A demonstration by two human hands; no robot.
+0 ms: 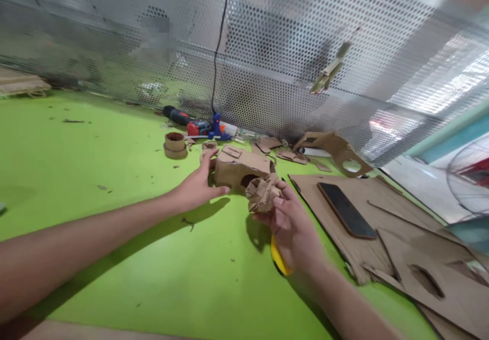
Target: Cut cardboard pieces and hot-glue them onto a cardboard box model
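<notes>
A small brown cardboard box with a dark hole in its front stands on the green table. My left hand is around its left end, thumb at the lower front and fingers at the back corner. Pinched in my right hand is a crumpled, folded cardboard piece, close in front of the hole. Whether that piece touches the box, I cannot tell. Beneath my right hand lies a yellow object with a black edge, mostly hidden, so its kind is unclear.
Behind the box lie a drill, a blue glue gun, tape rolls and cardboard scraps. Cardboard sheets at right carry a phone. A perforated metal screen rises behind, with a black cable hanging down.
</notes>
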